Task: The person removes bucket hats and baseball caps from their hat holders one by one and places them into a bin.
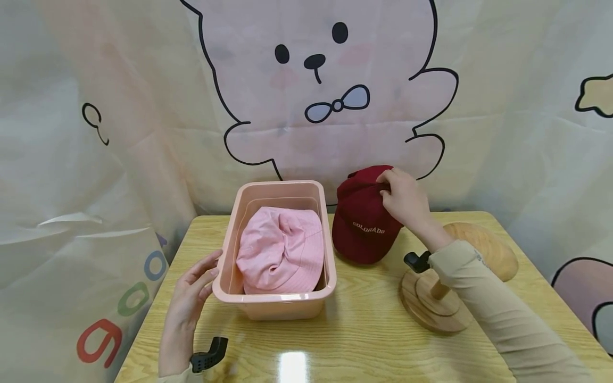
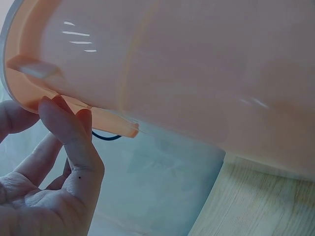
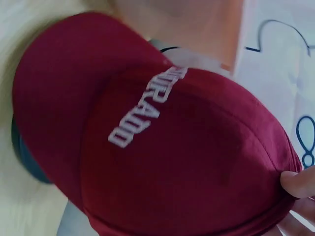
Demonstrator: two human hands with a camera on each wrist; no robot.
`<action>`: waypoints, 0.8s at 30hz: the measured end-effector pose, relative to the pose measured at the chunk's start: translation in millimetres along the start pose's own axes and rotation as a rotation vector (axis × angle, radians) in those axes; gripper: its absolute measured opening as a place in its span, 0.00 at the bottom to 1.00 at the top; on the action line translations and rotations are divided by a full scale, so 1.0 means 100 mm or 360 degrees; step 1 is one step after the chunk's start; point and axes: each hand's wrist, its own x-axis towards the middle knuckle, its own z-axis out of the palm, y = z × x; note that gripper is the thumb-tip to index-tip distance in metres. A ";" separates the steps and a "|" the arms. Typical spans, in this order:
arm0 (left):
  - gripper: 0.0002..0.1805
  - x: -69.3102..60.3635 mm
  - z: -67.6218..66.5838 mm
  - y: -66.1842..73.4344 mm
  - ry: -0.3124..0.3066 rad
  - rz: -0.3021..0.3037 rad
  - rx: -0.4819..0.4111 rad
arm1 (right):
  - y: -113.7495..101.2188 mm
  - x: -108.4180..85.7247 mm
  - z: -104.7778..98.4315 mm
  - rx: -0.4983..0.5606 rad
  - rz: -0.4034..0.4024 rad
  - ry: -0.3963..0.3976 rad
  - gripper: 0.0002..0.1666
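Observation:
A pink plastic bin (image 1: 275, 298) stands on the table with a pink bucket hat (image 1: 282, 250) lying crumpled inside it. At the bin's left rim is my left hand (image 1: 191, 292); in the left wrist view the thumb and bent fingers (image 2: 64, 123) pinch the rim. To the right of the bin, a dark red baseball cap (image 1: 364, 213) lettered COLORADO is tilted, brim toward me. My right hand (image 1: 404, 197) pinches the cloth at the top of its crown, as the right wrist view also shows at the cap's edge (image 3: 197, 147).
Under my right forearm stands a wooden stand with a round base (image 1: 431, 303) and a rounded wooden head (image 1: 483, 250), partly hidden by the sleeve. A printed cloth (image 1: 306, 143) hangs behind the wooden table (image 1: 364, 340). A dark edge (image 3: 29, 157) shows beneath the cap's brim.

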 end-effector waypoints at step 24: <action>0.18 0.01 -0.02 0.02 0.0004 -0.0033 0.0059 | -0.02 0.43 -0.27 0.0120 0.0227 0.0030 0.11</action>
